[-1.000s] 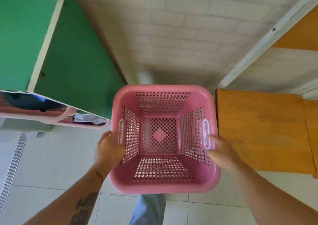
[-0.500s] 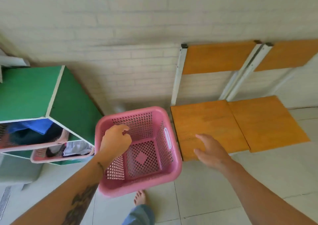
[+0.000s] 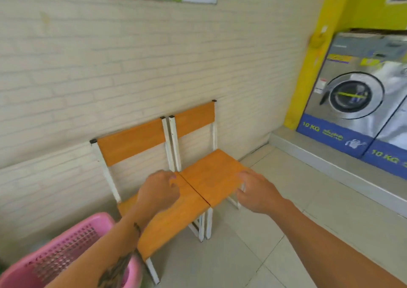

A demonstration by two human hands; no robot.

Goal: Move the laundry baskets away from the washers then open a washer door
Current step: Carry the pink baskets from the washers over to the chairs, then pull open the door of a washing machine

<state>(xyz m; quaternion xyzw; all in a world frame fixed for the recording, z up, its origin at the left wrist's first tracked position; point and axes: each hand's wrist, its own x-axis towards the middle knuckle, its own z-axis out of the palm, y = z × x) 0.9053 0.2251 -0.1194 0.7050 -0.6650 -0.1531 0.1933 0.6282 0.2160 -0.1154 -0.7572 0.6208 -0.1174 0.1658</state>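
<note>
Neither grip holds anything: left hand (image 3: 157,190) loosely curled, right hand (image 3: 256,192) spread, both above two orange chairs (image 3: 199,190). Pink basket (image 3: 55,259) sits on the floor at lower left; washer (image 3: 361,94) stands far right, door closed.

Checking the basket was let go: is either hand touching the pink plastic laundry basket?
Apart. The head view shows left hand and right hand empty above the chairs, away from the pink plastic laundry basket.

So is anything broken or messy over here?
Nothing stands out. The pink basket sits upright on the floor beside the two chairs, nothing is spilled, and the washer door looks shut. Both hands, left and right, are empty.
</note>
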